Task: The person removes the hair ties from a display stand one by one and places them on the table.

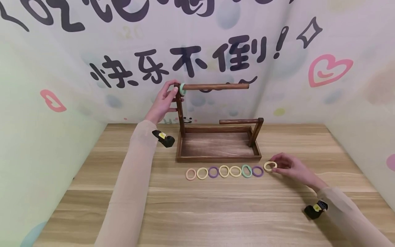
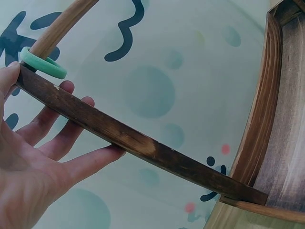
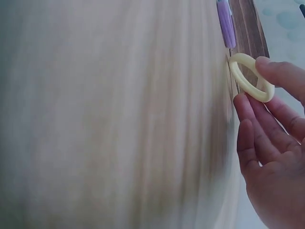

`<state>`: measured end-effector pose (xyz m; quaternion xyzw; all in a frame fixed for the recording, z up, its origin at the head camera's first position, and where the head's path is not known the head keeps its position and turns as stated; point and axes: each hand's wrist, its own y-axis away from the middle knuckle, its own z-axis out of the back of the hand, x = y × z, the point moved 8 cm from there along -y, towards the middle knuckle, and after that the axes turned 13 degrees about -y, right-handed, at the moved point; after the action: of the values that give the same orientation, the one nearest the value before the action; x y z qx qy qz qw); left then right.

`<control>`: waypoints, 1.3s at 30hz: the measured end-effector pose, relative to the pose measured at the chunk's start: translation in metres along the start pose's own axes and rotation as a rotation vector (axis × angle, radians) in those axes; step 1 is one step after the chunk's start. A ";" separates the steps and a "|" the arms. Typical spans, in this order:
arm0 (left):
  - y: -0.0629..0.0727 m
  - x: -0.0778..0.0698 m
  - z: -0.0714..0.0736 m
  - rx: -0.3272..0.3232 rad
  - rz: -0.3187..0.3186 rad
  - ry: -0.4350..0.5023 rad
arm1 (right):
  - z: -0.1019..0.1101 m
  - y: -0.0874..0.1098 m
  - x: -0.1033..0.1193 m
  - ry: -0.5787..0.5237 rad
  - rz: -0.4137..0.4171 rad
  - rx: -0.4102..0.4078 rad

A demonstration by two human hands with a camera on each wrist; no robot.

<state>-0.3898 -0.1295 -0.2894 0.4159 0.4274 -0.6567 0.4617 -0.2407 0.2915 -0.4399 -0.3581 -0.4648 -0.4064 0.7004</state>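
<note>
In the head view my left hand (image 1: 163,103) holds the top of the tall left post (image 1: 181,115) of a dark wooden rack. Thumb and fingers lie on opposite sides of that post in the left wrist view. A mint green ring (image 2: 43,65) hangs on the upper rod (image 1: 216,86), right beside the post. To the right of the rack, low over the table, my right hand (image 1: 293,170) pinches a pale yellow ring (image 3: 240,57) between thumb and fingertips. A purple ring (image 1: 257,171) lies just left of it.
Several pink, yellow, purple and green rings (image 1: 213,172) lie in a row before the rack's tray (image 1: 219,159). A shorter rod (image 1: 237,121) juts left from the lower right post (image 1: 255,133). Behind the wooden table (image 1: 216,212) hangs a printed wall cloth (image 1: 197,31).
</note>
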 end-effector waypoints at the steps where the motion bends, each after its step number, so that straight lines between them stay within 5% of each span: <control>1: 0.000 0.000 0.000 0.000 0.000 0.001 | 0.000 0.000 0.000 0.017 0.006 0.001; 9: 0.000 0.000 0.000 0.000 0.014 0.014 | -0.002 0.002 -0.001 0.099 0.016 0.046; 25: 0.000 0.000 0.000 0.001 0.009 0.005 | -0.009 0.003 0.003 0.057 0.005 0.118; 39: 0.001 0.000 0.000 0.014 0.020 0.032 | -0.003 -0.004 0.005 0.079 -0.063 0.092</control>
<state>-0.3884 -0.1299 -0.2893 0.4338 0.4262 -0.6482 0.4583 -0.2416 0.2860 -0.4362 -0.2943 -0.4661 -0.4201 0.7209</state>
